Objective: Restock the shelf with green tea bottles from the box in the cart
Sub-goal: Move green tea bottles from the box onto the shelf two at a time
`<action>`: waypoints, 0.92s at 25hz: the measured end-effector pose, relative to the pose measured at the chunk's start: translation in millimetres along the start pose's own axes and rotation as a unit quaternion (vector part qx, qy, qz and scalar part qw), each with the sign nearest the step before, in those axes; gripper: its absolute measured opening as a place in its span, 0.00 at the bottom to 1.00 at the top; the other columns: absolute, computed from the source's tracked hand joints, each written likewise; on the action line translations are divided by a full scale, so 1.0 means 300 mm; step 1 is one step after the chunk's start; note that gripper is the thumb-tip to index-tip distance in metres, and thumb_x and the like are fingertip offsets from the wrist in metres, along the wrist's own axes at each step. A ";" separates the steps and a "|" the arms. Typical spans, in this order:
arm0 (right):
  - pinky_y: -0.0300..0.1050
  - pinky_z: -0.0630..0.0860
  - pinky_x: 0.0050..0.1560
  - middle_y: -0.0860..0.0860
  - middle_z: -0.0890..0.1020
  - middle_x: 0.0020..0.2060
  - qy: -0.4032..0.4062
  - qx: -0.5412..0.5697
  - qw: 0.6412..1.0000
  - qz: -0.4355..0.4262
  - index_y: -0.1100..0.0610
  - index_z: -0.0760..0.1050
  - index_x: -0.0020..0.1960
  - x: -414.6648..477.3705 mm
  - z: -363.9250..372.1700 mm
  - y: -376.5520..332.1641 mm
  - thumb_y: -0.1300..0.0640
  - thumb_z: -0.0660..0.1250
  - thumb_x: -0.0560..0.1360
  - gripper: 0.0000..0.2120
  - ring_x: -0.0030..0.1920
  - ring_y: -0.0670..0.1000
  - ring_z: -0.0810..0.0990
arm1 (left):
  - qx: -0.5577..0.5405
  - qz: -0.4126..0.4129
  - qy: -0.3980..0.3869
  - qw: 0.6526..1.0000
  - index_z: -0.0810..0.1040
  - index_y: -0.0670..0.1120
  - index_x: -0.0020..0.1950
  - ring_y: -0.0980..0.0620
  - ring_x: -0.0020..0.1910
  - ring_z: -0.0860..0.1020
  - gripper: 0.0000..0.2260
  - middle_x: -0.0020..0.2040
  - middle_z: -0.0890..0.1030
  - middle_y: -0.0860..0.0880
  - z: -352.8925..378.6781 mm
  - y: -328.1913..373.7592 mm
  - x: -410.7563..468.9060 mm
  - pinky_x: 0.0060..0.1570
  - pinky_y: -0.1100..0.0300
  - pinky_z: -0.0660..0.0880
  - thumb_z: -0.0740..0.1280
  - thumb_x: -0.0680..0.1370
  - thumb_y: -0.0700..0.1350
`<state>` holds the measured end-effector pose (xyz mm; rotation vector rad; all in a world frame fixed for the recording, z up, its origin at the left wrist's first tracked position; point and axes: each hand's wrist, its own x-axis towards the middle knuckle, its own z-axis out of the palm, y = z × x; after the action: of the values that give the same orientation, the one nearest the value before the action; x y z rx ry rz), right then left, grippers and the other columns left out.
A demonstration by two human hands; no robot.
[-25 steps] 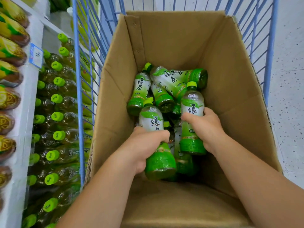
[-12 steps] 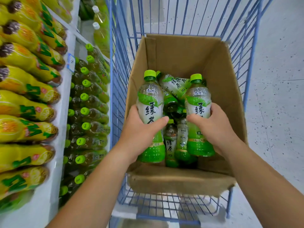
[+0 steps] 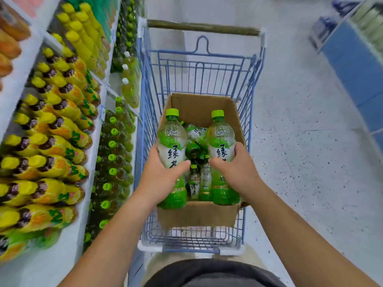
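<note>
Both bare forearms reach forward over the near end of the blue wire cart (image 3: 199,79), and each hand has a green tea bottle lifted over the open cardboard box (image 3: 199,214) that sits in it.

The left hand (image 3: 163,177) is wrapped round the lower half of the left bottle (image 3: 173,141). Its thumb lies across the front of the label and points inward, while the fingers curl round the far side out of sight. The right hand (image 3: 238,168) mirrors it on the right bottle (image 3: 220,137), thumb across the front and fingers closed round the outer side. Both grips look firm, with the palms pressed to the plastic.

The two bottles stand upright, caps up and side by side but apart. From here their green bases overlap the box's near rim. Between and below them, more loose bottles (image 3: 195,183) lie jumbled in the box.

The shelf (image 3: 91,162) runs along the person's left, just beside the cart. Its lower tier holds rows of green-capped bottles (image 3: 114,146), and yellow bottles (image 3: 58,125) are stacked on the tier above.
</note>
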<state>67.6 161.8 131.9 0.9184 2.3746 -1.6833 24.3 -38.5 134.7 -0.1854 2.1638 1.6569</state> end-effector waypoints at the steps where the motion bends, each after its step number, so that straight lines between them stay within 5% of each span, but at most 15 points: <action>1: 0.54 0.84 0.45 0.47 0.82 0.45 -0.006 -0.002 1.000 -0.011 0.44 0.71 0.54 -0.026 -0.018 -0.022 0.47 0.75 0.66 0.20 0.43 0.48 0.84 | 0.000 0.013 0.012 1.000 0.71 0.58 0.65 0.62 0.50 0.81 0.27 0.52 0.82 0.61 -0.002 0.020 -0.034 0.47 0.61 0.78 0.79 0.71 0.52; 6: 0.53 0.83 0.45 0.45 0.82 0.46 -0.071 -0.021 0.994 -0.079 0.40 0.70 0.53 -0.103 -0.093 -0.111 0.48 0.76 0.66 0.20 0.44 0.47 0.83 | -0.011 0.058 0.102 0.993 0.71 0.62 0.59 0.69 0.46 0.80 0.24 0.49 0.81 0.67 -0.002 0.072 -0.215 0.42 0.70 0.74 0.80 0.70 0.50; 8: 0.52 0.83 0.46 0.45 0.81 0.47 -0.106 -0.028 0.988 -0.105 0.39 0.70 0.53 -0.129 -0.107 -0.134 0.49 0.76 0.67 0.20 0.44 0.46 0.83 | -0.023 0.075 0.144 0.987 0.68 0.65 0.57 0.78 0.45 0.75 0.26 0.47 0.77 0.78 0.007 0.076 -0.294 0.39 0.79 0.71 0.80 0.70 0.49; 11: 0.53 0.83 0.45 0.46 0.82 0.48 -0.178 -0.056 0.972 -0.145 0.39 0.70 0.53 -0.180 -0.091 -0.160 0.49 0.76 0.67 0.20 0.44 0.48 0.83 | -0.051 0.064 0.213 0.973 0.67 0.69 0.60 0.76 0.44 0.74 0.29 0.44 0.71 0.84 0.008 0.048 -0.423 0.45 0.82 0.67 0.80 0.70 0.50; 13: 0.54 0.83 0.45 0.47 0.82 0.48 -0.222 -0.076 0.958 -0.167 0.40 0.70 0.53 -0.222 -0.060 -0.166 0.49 0.76 0.66 0.20 0.44 0.49 0.83 | -0.064 0.060 0.258 0.962 0.65 0.75 0.59 0.74 0.49 0.76 0.32 0.51 0.75 0.80 -0.002 0.012 -0.512 0.49 0.75 0.73 0.81 0.68 0.51; 16: 0.46 0.80 0.38 0.46 0.82 0.47 -0.293 -0.088 0.933 -0.189 0.42 0.72 0.55 -0.302 0.013 -0.163 0.50 0.77 0.66 0.21 0.41 0.44 0.83 | -0.077 0.029 0.342 0.936 0.67 0.70 0.63 0.61 0.55 0.81 0.34 0.59 0.80 0.64 -0.022 -0.057 -0.652 0.54 0.57 0.79 0.81 0.65 0.53; 19: 0.38 0.75 0.35 0.44 0.82 0.47 -0.355 -0.112 0.906 -0.200 0.42 0.71 0.57 -0.401 0.107 -0.147 0.52 0.77 0.68 0.23 0.42 0.41 0.82 | -0.079 -0.016 0.416 0.906 0.69 0.67 0.56 0.68 0.44 0.81 0.29 0.52 0.81 0.61 -0.059 -0.130 -0.801 0.38 0.69 0.77 0.82 0.65 0.51; 23: 0.47 0.79 0.43 0.46 0.82 0.47 -0.415 -0.151 0.870 -0.219 0.44 0.71 0.57 -0.543 0.257 -0.108 0.52 0.77 0.68 0.21 0.46 0.47 0.82 | -0.113 -0.075 0.484 0.865 0.72 0.59 0.53 0.65 0.38 0.80 0.23 0.47 0.82 0.54 -0.123 -0.264 -0.985 0.25 0.71 0.73 0.81 0.66 0.48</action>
<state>163.5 18.6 193.9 -0.3864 2.1560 -1.3280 311.3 -137.0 188.5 -1.4967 2.4492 1.9440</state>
